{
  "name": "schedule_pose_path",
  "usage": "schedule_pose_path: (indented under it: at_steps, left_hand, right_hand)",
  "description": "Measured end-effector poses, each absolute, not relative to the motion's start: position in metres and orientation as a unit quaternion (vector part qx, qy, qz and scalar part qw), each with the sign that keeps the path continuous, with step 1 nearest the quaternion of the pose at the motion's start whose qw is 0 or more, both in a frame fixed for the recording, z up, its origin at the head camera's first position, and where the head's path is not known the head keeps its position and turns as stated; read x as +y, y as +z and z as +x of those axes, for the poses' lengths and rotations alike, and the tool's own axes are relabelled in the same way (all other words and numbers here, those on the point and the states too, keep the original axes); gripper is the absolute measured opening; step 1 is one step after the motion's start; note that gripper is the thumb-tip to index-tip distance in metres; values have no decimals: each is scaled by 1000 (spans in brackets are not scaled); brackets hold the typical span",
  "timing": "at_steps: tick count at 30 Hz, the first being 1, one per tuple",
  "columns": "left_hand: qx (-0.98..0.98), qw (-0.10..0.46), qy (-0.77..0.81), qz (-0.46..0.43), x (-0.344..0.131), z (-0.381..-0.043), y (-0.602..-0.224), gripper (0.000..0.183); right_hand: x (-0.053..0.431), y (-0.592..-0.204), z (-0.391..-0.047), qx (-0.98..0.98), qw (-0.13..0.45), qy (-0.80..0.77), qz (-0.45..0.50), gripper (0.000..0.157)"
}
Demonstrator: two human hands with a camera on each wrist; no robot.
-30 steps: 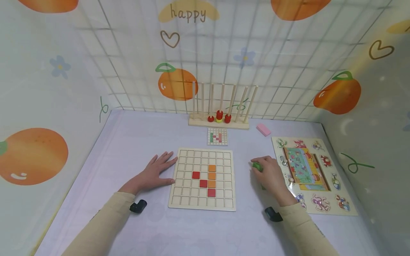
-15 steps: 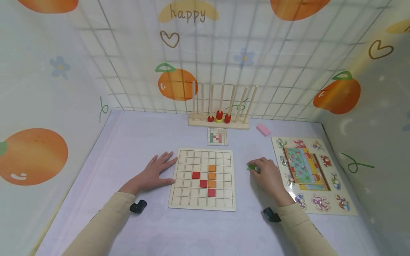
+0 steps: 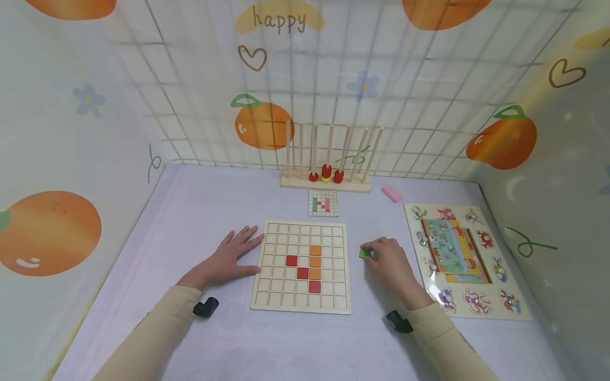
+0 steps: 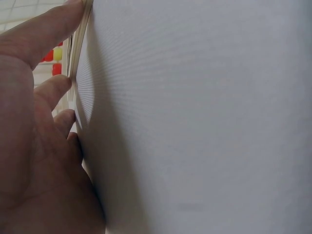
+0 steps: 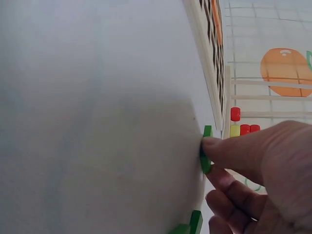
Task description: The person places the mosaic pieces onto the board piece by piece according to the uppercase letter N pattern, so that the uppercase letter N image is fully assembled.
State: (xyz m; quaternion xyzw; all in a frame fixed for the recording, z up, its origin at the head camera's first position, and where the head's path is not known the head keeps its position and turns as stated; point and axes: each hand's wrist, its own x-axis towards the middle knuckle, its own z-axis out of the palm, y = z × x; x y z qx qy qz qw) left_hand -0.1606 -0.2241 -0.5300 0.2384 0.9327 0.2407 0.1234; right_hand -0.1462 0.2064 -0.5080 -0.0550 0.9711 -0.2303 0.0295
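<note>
My right hand [image 3: 392, 269] pinches a small green square tile [image 3: 364, 253] between thumb and fingers, just off the right edge of a wooden grid board [image 3: 276, 288]. The right wrist view shows this green tile [image 5: 207, 155] tilted up by the thumb, with other green pieces [image 5: 195, 223] on the table nearer the wrist. My left hand [image 3: 232, 257] lies flat with fingers spread, thumb and fingertips at the board's left edge. On the board stand a column of orange tiles [image 3: 315, 262] and several red tiles [image 3: 302, 273], set in a diagonal.
Behind the board lies a small pattern card [image 3: 323, 210], and farther back a peg rack [image 3: 305, 183] with red and yellow beads. A pink block [image 3: 392, 193] sits at the back right. An animal puzzle board [image 3: 519, 312] lies beyond my right hand.
My right hand has moved left toward the grid board with the green tile, which has turned from mostly covered to showing at the fingertips. My left hand has stayed still.
</note>
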Motion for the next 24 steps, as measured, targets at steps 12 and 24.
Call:
schedule_pose_path:
  at_steps: [12, 24]
  left_hand:
    - [936, 134, 233, 229, -224, -161, -531, 91]
    - [935, 136, 230, 233, -225, -161, -530, 90]
  right_hand:
    - [205, -509, -147, 968, 31, -243, -46, 24]
    - [206, -509, -145, 967, 37, -246, -63, 22]
